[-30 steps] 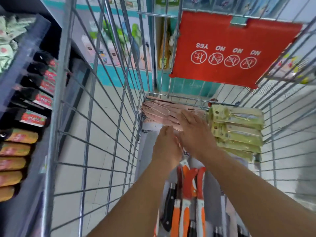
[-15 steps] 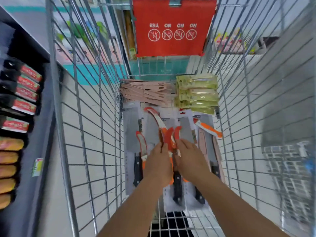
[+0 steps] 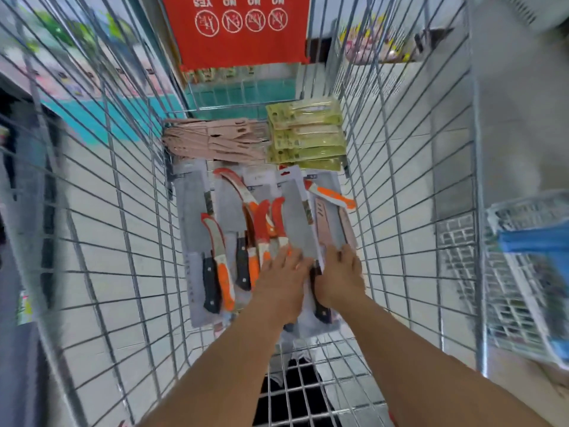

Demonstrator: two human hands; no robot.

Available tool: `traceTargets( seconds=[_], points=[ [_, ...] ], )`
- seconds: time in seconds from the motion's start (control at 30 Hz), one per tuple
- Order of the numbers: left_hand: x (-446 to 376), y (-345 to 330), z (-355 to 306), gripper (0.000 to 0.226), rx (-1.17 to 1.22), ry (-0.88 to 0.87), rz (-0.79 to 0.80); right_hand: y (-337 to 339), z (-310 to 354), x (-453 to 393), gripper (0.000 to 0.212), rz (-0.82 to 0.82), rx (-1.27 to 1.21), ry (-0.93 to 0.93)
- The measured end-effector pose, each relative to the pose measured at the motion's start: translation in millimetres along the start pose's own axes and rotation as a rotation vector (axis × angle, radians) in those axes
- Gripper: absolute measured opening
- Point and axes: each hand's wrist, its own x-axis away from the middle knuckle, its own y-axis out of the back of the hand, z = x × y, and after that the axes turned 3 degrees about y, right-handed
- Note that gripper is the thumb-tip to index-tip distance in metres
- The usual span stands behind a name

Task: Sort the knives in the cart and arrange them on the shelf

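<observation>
Both my hands reach down into a wire shopping cart (image 3: 385, 192). Its floor holds several packaged cleavers (image 3: 295, 217), orange-handled knives (image 3: 224, 272) and black-handled knives (image 3: 211, 288). My left hand (image 3: 281, 282) lies with fingers spread on a cleaver pack near the orange knives. My right hand (image 3: 340, 278) rests beside it on the cleaver pack's right side, fingers over its edge. A black handle (image 3: 320, 306) shows between the two hands. At the cart's far end lie a stack of pink packs (image 3: 215, 140) and a stack of yellow-green packs (image 3: 308, 137).
A red warning flap (image 3: 237, 29) hangs at the cart's far end. A dark shelf (image 3: 18, 211) runs along the left, blurred. Another wire basket with a blue handle (image 3: 529, 272) stands at the right. White floor tiles show through the mesh.
Both hands drew back from the pink packs at the far end to the cleavers near me, then shifted right off the orange knives. The view swung right; the left shelf slid out.
</observation>
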Motion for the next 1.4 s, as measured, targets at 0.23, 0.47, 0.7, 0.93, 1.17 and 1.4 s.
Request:
traceTargets(
  seconds=[0.23, 0.47, 0.7, 0.93, 1.17, 1.4],
  points=[
    [-8, 3, -14, 0.043, -0.067, 0.099, -0.12, 5, -4, -2, 0.075, -0.065, -0.101, -0.064],
    [-25, -2, -26, 0.045, 0.315, 0.094, -0.102, 10, -7, -16, 0.043, -0.092, -0.193, -0.209],
    [-31, 6, -26, 0.043, 0.495, 0.155, -0.073, 8, 1, -19, 0.028, -0.216, -0.342, -0.204],
    [-29, 18, -24, 0.034, 0.755, 0.232, -0.126, 5, 16, -27, 0.033, -0.188, -0.228, -0.112],
    [-26, 9, -16, 0.031, 0.808, 0.295, -0.079, 13, 17, -37, 0.021, -0.127, -0.234, -0.137],
    [-25, 33, -30, 0.032, 1.1, 0.357, -0.048, 20, 22, -12, 0.009, -0.16, -0.368, 0.007]
  ],
)
